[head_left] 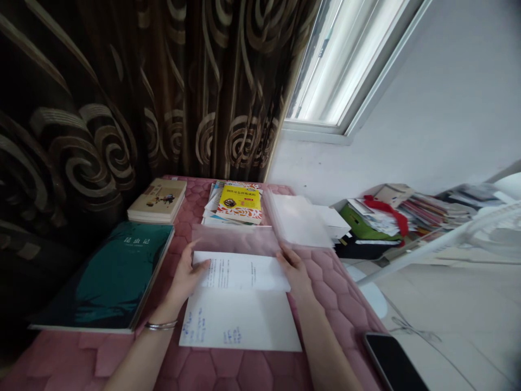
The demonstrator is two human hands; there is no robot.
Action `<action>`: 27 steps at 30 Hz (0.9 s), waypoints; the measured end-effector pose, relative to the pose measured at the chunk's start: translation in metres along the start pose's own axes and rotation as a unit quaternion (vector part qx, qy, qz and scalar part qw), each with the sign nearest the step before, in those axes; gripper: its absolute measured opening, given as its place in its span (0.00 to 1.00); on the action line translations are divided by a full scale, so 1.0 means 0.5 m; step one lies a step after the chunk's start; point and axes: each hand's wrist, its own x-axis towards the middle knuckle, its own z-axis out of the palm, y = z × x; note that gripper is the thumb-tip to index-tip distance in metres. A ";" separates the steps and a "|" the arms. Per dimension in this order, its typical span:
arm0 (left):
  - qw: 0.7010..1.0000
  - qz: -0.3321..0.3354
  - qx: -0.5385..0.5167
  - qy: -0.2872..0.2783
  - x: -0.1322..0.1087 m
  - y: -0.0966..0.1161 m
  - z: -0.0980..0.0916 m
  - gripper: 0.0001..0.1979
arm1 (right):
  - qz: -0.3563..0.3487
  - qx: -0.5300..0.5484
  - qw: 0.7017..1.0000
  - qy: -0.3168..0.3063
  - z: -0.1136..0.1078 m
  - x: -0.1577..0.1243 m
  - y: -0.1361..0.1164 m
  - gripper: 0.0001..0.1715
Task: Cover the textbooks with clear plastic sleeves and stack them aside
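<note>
Nearest, a dark phone (394, 361) lies by the right edge of the pink, hexagon-patterned worktop (228, 374), its lower end cut off by the bottom of the view, as are both forearms. Pink padding shows on either side of a white sheet (260, 320), near the front middle, with rows of blue handwriting too blurred to read. Over its far side lies a printed sheet (238, 271), white with small dark lines of text; whether the two are one folded paper cannot be told. The person's left hand (190, 272), a bangle (161, 326) at the wrist, has its thumb on the printed sheet's left end, fingers mostly hidden underneath. The right hand (293, 267) is closed on the upper right corner, its fingers slightly blurred. Just beyond, a translucent sleeve (240, 238) spans the room between the hands. To the left, a dark green book (109, 277) reaches the worktop's left side, with beige books (158, 201) past it. Farther on are a yellow-fronted book (240, 202) on papers and, to its right, a motion-smeared stack of clear sleeves (301, 221). A patterned curtain (175, 81) rises behind
</note>
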 end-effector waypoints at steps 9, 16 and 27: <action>0.997 -0.014 0.062 0.044 0.005 -0.014 0.001 0.28 | -0.018 0.097 0.995 0.034 0.005 -0.005 -0.010 0.35; 0.993 -0.022 0.093 0.071 0.003 -0.002 0.004 0.24 | -0.017 0.089 0.995 0.044 0.000 -0.009 -0.019 0.30; 0.988 -0.010 0.123 0.097 0.002 0.007 0.007 0.22 | -0.006 0.088 0.996 -0.008 0.002 -0.009 -0.020 0.31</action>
